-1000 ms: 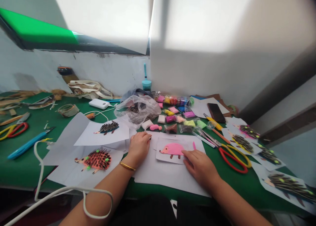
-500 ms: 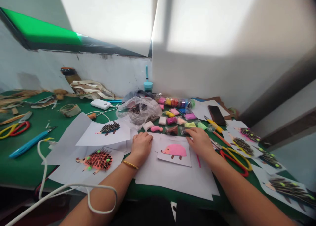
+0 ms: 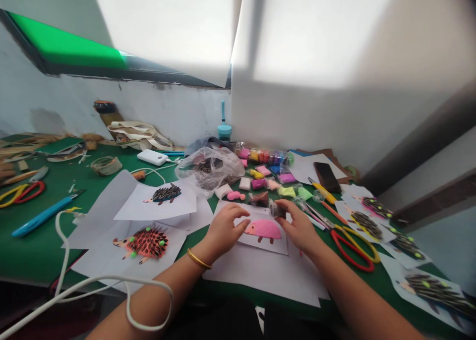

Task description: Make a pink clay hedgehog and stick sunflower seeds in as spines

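A small white sheet carries a pink clay hedgehog (image 3: 265, 229) in the middle of the green table (image 3: 33, 251). My right hand (image 3: 299, 228) is raised just right of it and pinches a small clear packet of dark clay (image 3: 277, 209). My left hand (image 3: 225, 227) hovers over the sheet's left edge, fingers curled toward the packet, nothing visibly in them. Behind the sheet lie a brown clay packet (image 3: 259, 198) and a pink clay lump (image 3: 235, 196).
Several coloured clay packets (image 3: 271, 176), a crumpled plastic bag (image 3: 210, 166), a phone (image 3: 327, 177) and red-yellow scissors (image 3: 351, 244) lie around. Finished hedgehog sheets sit at left (image 3: 146, 241) and right (image 3: 433, 278). A white cable (image 3: 92, 285) loops near my left arm.
My right hand went from the sheet's lower right up to the packets, took a small dark clay packet and brought it back. My left hand lifted off the paper toward it.
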Available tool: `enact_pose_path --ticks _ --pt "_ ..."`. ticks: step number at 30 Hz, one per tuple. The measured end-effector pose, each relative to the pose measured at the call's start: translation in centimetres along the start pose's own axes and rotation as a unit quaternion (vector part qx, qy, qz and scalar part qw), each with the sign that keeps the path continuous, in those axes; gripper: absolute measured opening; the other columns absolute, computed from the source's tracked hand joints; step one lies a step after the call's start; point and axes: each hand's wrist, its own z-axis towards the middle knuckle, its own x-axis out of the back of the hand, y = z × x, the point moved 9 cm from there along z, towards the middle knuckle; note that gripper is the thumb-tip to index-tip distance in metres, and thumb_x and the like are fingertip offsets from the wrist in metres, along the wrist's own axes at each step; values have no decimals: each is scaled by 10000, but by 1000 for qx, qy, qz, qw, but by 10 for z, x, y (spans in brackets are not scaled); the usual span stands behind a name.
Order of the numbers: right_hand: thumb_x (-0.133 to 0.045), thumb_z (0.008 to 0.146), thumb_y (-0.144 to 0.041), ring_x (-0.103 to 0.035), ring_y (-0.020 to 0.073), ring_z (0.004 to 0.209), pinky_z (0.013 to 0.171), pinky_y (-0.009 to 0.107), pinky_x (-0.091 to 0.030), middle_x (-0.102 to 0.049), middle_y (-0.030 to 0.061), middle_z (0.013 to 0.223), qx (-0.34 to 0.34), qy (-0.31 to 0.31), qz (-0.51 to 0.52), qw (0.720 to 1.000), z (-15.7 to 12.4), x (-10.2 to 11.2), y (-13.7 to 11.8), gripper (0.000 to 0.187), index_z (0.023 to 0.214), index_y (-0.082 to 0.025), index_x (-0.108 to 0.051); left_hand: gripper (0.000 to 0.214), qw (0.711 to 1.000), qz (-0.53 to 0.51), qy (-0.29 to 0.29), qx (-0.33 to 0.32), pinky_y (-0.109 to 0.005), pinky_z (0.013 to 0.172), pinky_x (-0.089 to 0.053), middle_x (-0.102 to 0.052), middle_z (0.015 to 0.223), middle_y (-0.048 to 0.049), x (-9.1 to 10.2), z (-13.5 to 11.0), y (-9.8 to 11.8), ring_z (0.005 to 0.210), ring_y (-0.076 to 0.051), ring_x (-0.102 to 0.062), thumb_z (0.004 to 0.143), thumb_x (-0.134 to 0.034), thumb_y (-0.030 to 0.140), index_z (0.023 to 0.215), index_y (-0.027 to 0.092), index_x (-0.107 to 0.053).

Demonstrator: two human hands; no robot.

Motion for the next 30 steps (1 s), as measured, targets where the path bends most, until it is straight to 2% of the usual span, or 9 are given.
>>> enact_pose_path --ticks 3,7,11,12,16,20,22,26,30 --pt "-550 896 -259 -599 230 1077 940 390 -473 -649 70 1190 8 -2 71 997 -17 -6 -13 384 1280 -256 -562 156 996 -79 -33 21 -279 737 -480 -657 991 -35 -16 3 21 923 -181 -605 879 -626 319 988 213 -664" --pt "-545 894 -236 -598 219 1032 915 377 -477 -653 54 1127 18 15 99 995 -24 -8 -17 313 1200 -267 -605 124 991 -116 -38 60 -264 688 -478 -661 882 -15 -31 10 22 820 -163 -617 865 -615 294 936 194 -637" --pt "-533 890 -255 -594 233 1050 928 393 -471 -656 70 1127 7 45 80 996 -24 -8 -6 296 1177 -242 -604 137 997 4 -51 65 -266 691 -482 -675 877 -18 -29 26 1 784 -157 -622 899 -548 258 981 195 -638" --pt "-530 891 -268 -594 238 1056 926 396 -471 -656 78 1135 -5 59 68 996 -24 -6 0 298 1178 -232 -602 156 993 84 -52 59 -270 717 -483 -677 921 -25 -25 32 -5 822 -163 -624 894 -553 252 1009 200 -645" --pt "-512 902 -298 -588 257 1085 925 402 -455 -665 108 1175 -47 89 -36 994 -15 6 20 335 1208 -194 -600 150 983 165 -61 55 -327 849 -454 -664 976 -70 -10 59 -26 959 -220 -605 853 -591 207 955 196 -701" --pt "-497 894 -222 -561 278 1129 936 428 -386 -664 100 1239 -69 38 -248 966 6 16 37 363 1236 -210 -621 256 973 209 -90 37 -396 930 -415 -651 1070 -87 -19 81 -36 1045 -263 -575 861 -555 189 1061 238 -707" --pt "-493 853 -137 -558 263 1132 930 415 -361 -674 88 1234 -63 10 -292 954 15 17 40 393 1206 -219 -644 341 969 220 -103 36 -428 961 -394 -645 1129 -93 -28 89 -40 1108 -289 -547 815 -588 151 1121 258 -695" --pt "-514 768 -62 -491 263 1237 959 418 -315 -612 81 1345 -28 17 -313 949 26 11 24 591 1330 -238 -566 342 968 209 -128 49 -430 991 -376 -666 1131 -84 -44 102 -52 1151 -301 -531 736 -666 137 1040 277 -732" --pt "-561 810 -133 -464 293 1269 972 452 -318 -569 94 1405 49 9 -301 952 35 -10 -2 555 1351 -255 -549 136 977 154 -131 72 -402 977 -389 -705 987 -76 -48 107 -57 1087 -293 -571 730 -689 199 836 254 -754"
